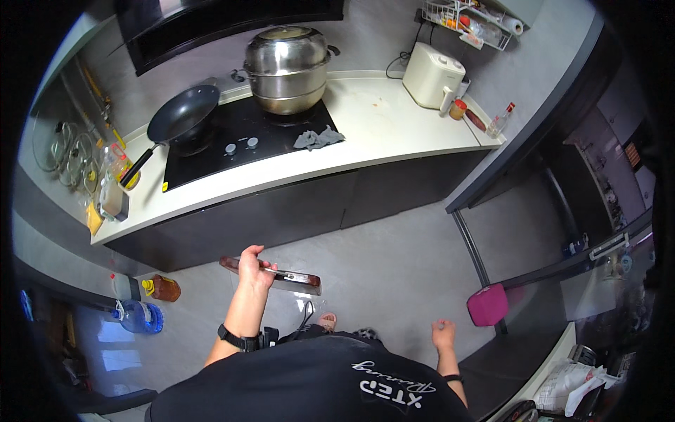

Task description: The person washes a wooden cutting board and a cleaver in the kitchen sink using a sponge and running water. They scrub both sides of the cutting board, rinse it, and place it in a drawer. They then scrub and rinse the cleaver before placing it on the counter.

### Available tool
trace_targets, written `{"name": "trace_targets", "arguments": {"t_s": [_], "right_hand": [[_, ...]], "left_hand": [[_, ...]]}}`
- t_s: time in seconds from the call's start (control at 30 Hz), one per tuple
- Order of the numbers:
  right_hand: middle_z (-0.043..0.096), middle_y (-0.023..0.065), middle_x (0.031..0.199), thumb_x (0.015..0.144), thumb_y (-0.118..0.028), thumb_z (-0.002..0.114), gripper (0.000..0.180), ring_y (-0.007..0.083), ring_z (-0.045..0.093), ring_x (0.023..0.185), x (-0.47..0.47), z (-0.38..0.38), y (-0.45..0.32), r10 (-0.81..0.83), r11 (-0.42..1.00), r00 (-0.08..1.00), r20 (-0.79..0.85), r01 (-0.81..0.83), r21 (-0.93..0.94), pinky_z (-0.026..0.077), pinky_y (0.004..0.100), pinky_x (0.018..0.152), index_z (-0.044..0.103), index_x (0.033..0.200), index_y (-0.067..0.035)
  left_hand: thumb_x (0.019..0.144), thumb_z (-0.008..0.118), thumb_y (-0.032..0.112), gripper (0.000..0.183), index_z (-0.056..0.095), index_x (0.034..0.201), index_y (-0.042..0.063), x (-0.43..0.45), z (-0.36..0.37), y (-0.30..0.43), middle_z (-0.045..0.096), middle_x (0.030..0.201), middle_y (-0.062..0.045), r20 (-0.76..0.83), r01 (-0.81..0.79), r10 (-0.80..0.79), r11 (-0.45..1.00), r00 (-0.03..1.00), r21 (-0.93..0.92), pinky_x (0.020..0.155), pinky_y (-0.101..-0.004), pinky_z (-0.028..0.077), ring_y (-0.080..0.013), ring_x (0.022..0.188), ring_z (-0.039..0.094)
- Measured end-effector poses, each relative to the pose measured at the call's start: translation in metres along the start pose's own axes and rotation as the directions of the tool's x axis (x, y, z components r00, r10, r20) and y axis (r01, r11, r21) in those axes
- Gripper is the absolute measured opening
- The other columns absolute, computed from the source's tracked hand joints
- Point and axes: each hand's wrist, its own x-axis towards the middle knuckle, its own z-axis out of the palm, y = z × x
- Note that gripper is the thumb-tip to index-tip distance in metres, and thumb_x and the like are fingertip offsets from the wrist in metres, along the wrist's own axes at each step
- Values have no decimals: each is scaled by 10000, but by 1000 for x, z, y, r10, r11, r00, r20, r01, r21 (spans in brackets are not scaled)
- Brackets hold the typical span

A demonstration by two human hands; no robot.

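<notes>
My left hand grips a flat object with a reddish-brown rim and a metal piece, held nearly edge-on above the floor; its exact kind is unclear. To the right, my right hand hangs low with curled fingers, and whether it holds anything small cannot be told. Beyond both hands, a dark wok rests on the left of the black cooktop, its handle towards the front left. A stacked metal steamer pot stands at the back right of the cooktop. A crumpled grey cloth lies at the cooktop's right front edge.
A cream air fryer, a red-lidded jar and a bottle stand on the counter. Plastic bottles crowd its left end. On the floor are an oil jug, a blue water bottle and a pink bin.
</notes>
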Motion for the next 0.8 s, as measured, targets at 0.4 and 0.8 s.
{"name": "trace_targets", "arguments": {"t_s": [0.4,0.8], "right_hand": [[277,183,1451,810,-296,650,640,360,384,1271,333,16,-189,-535,828,764,362,559,44,357,389,1038,402,1333,-22],[244,91,1472,810,-237,668,738,316,354,1287,506,35,-365,-501,579,633,590,752,-315,390,415,1024,260,1405,-81]], "left_hand": [[798,579,171,162,444,717,132,-20,48,-60,406,621,25,-190,-255,215,941,958,-223,696,-339,432,-112,571,412],[828,611,152,118,495,808,156,-93,119,-142,464,635,72,-324,-581,521,804,790,-123,642,-327,447,-52,542,461]]}}
